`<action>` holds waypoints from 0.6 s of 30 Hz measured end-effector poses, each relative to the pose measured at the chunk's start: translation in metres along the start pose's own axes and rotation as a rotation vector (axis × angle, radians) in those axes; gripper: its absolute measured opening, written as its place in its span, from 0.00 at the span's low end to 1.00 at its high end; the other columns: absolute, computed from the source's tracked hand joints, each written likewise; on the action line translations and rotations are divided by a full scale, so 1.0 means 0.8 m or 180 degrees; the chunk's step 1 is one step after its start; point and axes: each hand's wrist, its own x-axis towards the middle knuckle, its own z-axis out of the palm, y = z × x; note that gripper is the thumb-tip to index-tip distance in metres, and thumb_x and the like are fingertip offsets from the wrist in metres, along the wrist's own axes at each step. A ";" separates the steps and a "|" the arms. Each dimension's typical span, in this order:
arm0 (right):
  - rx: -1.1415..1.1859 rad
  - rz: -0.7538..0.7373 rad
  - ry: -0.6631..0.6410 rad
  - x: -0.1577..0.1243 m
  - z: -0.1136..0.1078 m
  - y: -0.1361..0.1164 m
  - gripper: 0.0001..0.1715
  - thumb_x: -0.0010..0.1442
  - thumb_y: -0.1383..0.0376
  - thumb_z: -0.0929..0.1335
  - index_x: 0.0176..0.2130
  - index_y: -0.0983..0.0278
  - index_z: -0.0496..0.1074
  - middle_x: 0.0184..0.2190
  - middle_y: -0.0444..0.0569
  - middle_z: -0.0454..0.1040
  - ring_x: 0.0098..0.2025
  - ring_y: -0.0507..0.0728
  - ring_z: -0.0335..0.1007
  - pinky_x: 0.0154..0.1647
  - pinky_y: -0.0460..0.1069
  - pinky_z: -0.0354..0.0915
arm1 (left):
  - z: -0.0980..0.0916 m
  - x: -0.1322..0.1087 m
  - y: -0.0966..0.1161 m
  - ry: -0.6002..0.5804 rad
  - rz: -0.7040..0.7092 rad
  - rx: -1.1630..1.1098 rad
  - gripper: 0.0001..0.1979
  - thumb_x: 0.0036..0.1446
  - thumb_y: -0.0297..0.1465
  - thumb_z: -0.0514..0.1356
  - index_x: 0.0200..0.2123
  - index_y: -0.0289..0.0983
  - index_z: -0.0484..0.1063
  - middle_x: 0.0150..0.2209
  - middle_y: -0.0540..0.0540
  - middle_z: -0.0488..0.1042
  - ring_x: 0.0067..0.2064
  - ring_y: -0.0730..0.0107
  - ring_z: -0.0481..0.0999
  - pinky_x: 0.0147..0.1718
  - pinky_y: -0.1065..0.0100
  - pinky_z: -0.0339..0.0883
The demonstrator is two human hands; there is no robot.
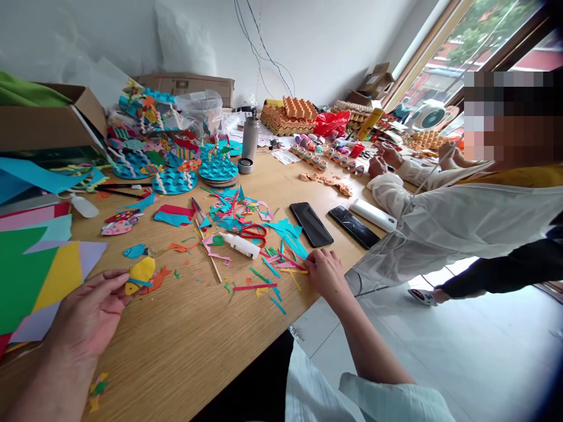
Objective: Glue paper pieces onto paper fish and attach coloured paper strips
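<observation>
My left hand [94,308] pinches a yellow paper fish [143,271] that has a blue strip across it. Just beyond it on the table lie a blue paper fish [135,251] and an orange paper fish [157,280], the latter partly covered. My right hand [326,274] rests at the table's edge with curled fingers, by the ends of several thin coloured paper strips [281,264]. Whatever is between those fingertips is too small to name. Between the hands are a white glue bottle [241,245], red-handled scissors [255,235] and a thin wooden stick [212,258].
Coloured paper sheets [26,275] lie at the left. Behind them stand fish decorations on blue egg-tray bases [175,180] and a metal flask [250,138]. Two phones [311,224] and a white power bank [373,215] lie near a co-worker's sleeve [389,196] on the right.
</observation>
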 end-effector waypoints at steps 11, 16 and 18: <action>-0.0275 -0.0237 0.0003 0.003 0.000 -0.005 0.09 0.66 0.64 0.64 0.39 0.66 0.72 0.41 0.58 0.72 0.46 0.64 0.63 0.44 0.54 0.56 | -0.006 0.003 -0.005 -0.0268 0.0173 0.0107 0.07 0.36 0.27 0.67 0.23 0.38 0.74 0.27 0.51 0.76 0.33 0.65 0.74 0.30 0.65 0.69; -0.0446 -0.0244 -0.0275 0.008 0.001 -0.010 0.12 0.67 0.65 0.62 0.38 0.67 0.72 0.41 0.58 0.72 0.47 0.64 0.63 0.45 0.53 0.56 | 0.001 -0.005 0.002 -0.0121 -0.0035 -0.0009 0.08 0.29 0.24 0.66 0.19 0.38 0.74 0.26 0.52 0.75 0.33 0.69 0.73 0.25 0.72 0.68; -0.0520 -0.0246 -0.0303 0.009 0.000 -0.012 0.12 0.67 0.65 0.61 0.39 0.68 0.72 0.41 0.59 0.71 0.46 0.64 0.63 0.45 0.53 0.56 | 0.003 -0.006 0.004 -0.0088 -0.0035 -0.0050 0.09 0.27 0.24 0.67 0.19 0.38 0.75 0.26 0.53 0.74 0.33 0.71 0.72 0.24 0.75 0.67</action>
